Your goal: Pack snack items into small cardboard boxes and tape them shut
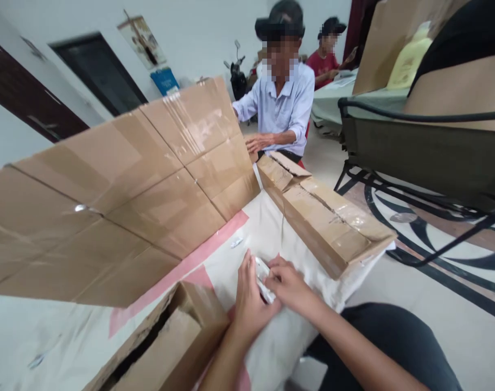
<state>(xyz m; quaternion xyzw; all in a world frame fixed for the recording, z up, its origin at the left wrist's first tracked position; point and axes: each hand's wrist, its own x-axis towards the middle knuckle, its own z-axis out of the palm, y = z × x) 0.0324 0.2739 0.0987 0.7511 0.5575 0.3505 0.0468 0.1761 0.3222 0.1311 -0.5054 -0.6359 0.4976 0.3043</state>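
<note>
A small, flat white object (265,279) with rounded edges lies in my left hand (249,293), its kind too blurred to tell. The left fingers stretch along its far side and the thumb closes over its near end. Bent over the same object from the right is my right hand (288,282), its fingers pinched together against the object's edge and hiding part of it. Both hands are just above the cloth-covered table (267,233). Beyond the left fingertips, a small shiny scrap (236,242) rests on the cloth.
A tall cardboard partition (150,190) stands along the left. One long cardboard box (324,212) lies on the right, and an open carton (178,336) is at near left. Across the table sits a person in a light shirt (284,103). A folding chair (418,157) stands at right.
</note>
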